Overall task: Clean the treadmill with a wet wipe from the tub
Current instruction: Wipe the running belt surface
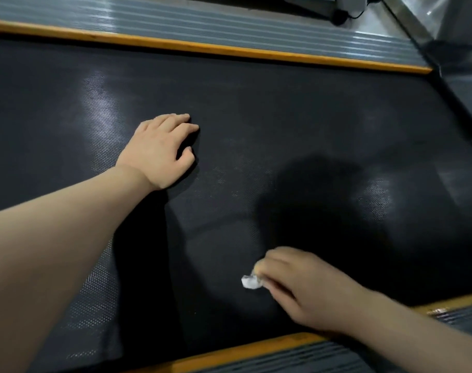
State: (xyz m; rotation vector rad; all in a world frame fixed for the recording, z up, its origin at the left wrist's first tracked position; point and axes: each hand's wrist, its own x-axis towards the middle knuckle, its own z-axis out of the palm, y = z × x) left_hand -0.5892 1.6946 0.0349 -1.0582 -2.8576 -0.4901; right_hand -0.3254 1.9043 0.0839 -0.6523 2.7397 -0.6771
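Observation:
The treadmill's black textured belt fills most of the head view. My left hand rests flat on the belt left of centre, fingers spread and pointing right. My right hand is low on the belt near the front edge and grips a small crumpled white wet wipe, which sticks out past my fingertips and touches the belt. The hand is slightly blurred. The tub is out of view.
An orange strip and a ribbed grey side rail border the belt's far side. Another orange strip and a ribbed rail run along the near side. The treadmill's grey frame rises at the top right.

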